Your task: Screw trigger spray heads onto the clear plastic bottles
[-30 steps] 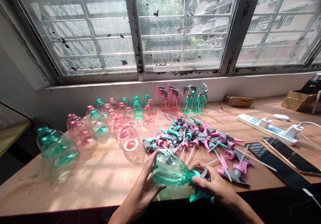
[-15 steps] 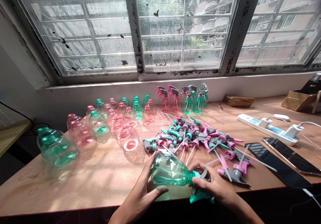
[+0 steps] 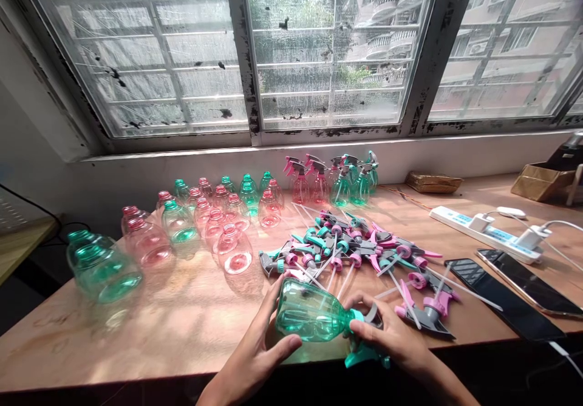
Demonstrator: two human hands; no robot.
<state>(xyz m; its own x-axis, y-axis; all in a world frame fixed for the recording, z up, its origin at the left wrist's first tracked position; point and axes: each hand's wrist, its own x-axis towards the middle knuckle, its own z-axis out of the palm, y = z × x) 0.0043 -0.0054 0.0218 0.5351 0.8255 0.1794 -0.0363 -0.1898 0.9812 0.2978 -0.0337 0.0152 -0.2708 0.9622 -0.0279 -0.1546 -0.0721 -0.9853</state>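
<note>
A clear green spray bottle point(image 3: 307, 314) lies on its side in the air over the table's front edge, base to the left. My left hand point(image 3: 259, 348) cradles its wide base, fingers behind and thumb along the near lower side. At the neck, my right hand point(image 3: 387, 330) pinches the turquoise collar of the spray head point(image 3: 362, 354) between thumb and fingers. The head's trigger hangs downward, partly hidden by that hand. Just beyond lies a pile of loose spray heads point(image 3: 337, 245), pink, turquoise and grey, with white tubes.
Several open pink bottles point(image 3: 234, 254) and green bottles point(image 3: 109, 275) stand at the left. Bottles fitted with spray heads point(image 3: 341, 187) stand by the wall. On the right are a power strip point(image 3: 487, 234), a black phone point(image 3: 496, 300), another phone point(image 3: 537, 284) and a brown packet point(image 3: 432, 182).
The bottle has turned slightly about its long axis, and my left thumb has shifted a little. My right hand keeps its place at the collar.
</note>
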